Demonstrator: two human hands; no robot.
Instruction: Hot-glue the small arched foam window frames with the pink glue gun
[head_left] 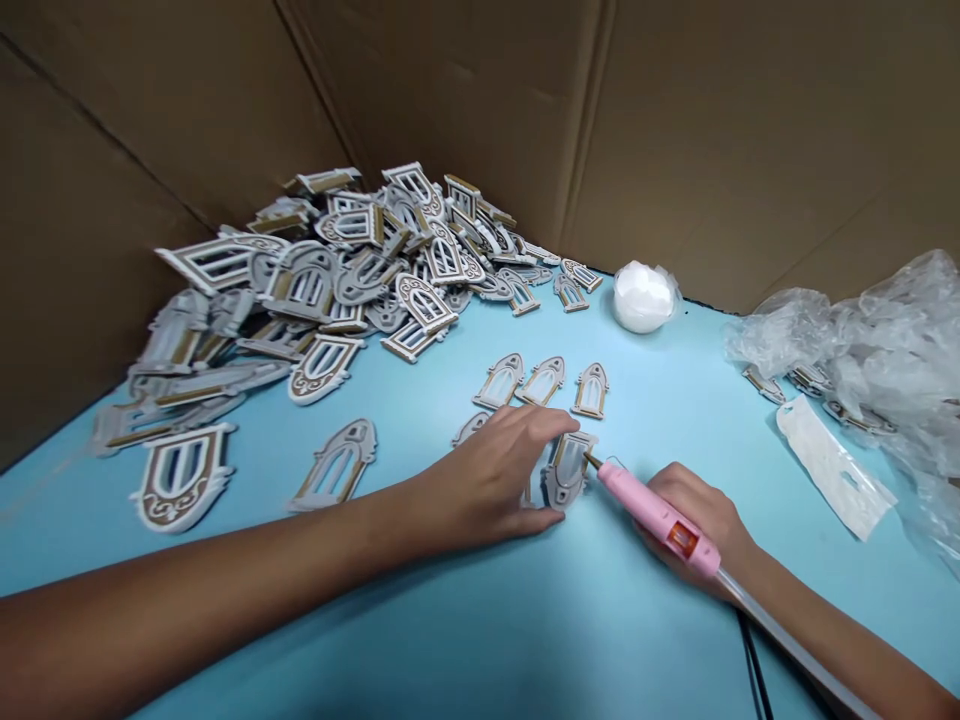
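My left hand rests on the blue tabletop, its fingertips against a small grey arched window piece and partly covering another piece behind it. My right hand grips a pink hot glue gun, whose brass nozzle almost touches that piece's right edge. Three similar arched pieces stand in a row just beyond my left fingers. Two larger window frames lie flat to the left of my wrist. A partly hidden piece peeks out from behind my left hand.
A large heap of window pieces fills the back left corner against cardboard walls. A white foam ball sits at the back. Crumpled clear plastic and a white bag lie right. A black cable runs near the front.
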